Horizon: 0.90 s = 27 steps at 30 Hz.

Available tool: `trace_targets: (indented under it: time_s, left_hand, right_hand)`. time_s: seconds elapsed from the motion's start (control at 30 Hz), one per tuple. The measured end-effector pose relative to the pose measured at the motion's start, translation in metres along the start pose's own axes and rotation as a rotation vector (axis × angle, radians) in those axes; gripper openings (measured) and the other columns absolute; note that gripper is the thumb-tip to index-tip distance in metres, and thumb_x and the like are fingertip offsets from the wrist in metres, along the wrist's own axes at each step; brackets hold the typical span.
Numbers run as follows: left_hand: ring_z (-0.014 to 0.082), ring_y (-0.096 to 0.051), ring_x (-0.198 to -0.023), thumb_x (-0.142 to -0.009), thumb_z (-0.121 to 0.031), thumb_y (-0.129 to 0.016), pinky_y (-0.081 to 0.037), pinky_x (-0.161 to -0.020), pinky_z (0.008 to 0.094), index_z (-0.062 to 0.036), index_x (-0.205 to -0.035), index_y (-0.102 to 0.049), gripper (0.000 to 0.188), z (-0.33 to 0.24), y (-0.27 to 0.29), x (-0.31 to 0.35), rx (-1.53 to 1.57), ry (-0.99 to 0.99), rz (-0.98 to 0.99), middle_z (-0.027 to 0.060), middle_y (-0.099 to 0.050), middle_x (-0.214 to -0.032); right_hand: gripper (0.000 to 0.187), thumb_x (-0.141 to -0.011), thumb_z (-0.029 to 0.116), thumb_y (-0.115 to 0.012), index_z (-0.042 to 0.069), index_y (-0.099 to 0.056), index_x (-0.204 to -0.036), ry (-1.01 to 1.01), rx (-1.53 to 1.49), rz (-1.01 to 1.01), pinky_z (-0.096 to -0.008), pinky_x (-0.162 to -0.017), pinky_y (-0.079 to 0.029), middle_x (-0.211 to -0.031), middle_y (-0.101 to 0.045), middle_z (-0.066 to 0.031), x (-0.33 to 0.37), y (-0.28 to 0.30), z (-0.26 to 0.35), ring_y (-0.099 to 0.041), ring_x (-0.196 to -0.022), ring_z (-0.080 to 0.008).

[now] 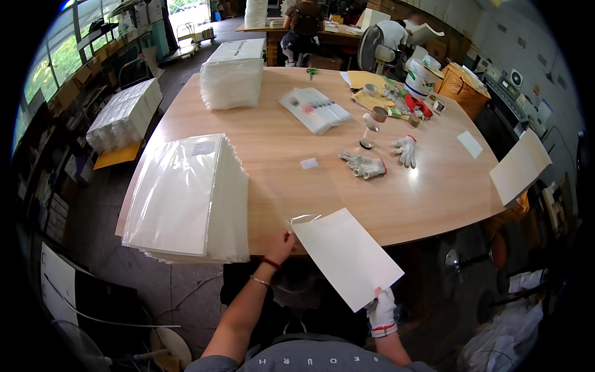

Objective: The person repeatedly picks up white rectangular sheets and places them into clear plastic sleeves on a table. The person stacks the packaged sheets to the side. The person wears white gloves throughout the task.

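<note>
I am looking down from a single camera on my head, facing forward over the rounded light-wood table [297, 149], with my bare left hand [280, 247] and white-gloved right hand [380, 308] entering close below.

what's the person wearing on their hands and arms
The left hand is bare, with a dark red band and a thin silvery bracelet at the wrist. The right hand wears a white knit work glove with a red-striped cuff. Both forearms are bare; grey short sleeves show at the lower edge.
</note>
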<state>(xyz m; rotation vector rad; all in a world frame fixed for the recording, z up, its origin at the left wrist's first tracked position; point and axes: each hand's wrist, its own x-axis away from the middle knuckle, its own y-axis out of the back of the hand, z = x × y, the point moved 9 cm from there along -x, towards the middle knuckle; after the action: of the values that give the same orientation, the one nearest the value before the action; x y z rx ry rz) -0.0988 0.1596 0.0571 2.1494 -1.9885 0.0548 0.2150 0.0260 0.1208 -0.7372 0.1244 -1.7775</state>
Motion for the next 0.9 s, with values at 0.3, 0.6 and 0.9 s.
trace_targets:
  time_s: [0.3, 0.6, 0.9]
  left_hand:
    - [0.0219, -0.049, -0.101, -0.084, -0.017, -0.051, -0.041, -0.085, 0.0314, -0.0015, -0.116, -0.041, 0.036, 0.074, -0.133, 0.020, 0.896, 0.231, 0.162, 0.0103, -0.050, -0.112]
    - [0.0171, -0.051, -0.099, -0.085, -0.016, -0.051, -0.041, -0.085, 0.0282, -0.0041, -0.112, -0.050, 0.030, 0.100, -0.142, 0.081, 0.515, 0.211, 0.101, 0.0071, -0.055, -0.109]
    - [0.0102, -0.051, -0.087, -0.083, -0.023, -0.056, -0.041, -0.073, 0.0227, -0.0052, -0.103, -0.055, 0.027, 0.083, -0.048, 0.103, 0.789, 0.364, -0.097, 0.0004, -0.056, -0.096]
  right_hand:
    - [0.013, -0.088, 0.016, -0.043, 0.006, -0.047, -0.095, -0.198, 0.021, 0.116, -0.0209, -0.041, -0.037, -0.066, -0.049, -0.0013, 0.024, -0.024, -0.025, -0.043, -0.046, -0.0082]
    - [0.024, -0.084, 0.014, -0.042, 0.007, -0.046, -0.106, -0.197, -0.105, 0.170, -0.0381, -0.071, -0.048, -0.096, -0.053, -0.0091, -0.079, -0.075, -0.100, -0.056, -0.083, -0.0243]
    - [0.017, -0.084, 0.014, -0.046, 0.003, -0.051, -0.096, -0.381, 0.440, 0.338, -0.0285, -0.048, -0.048, -0.072, -0.056, -0.0047, -0.066, -0.064, -0.089, -0.053, -0.052, -0.0125]
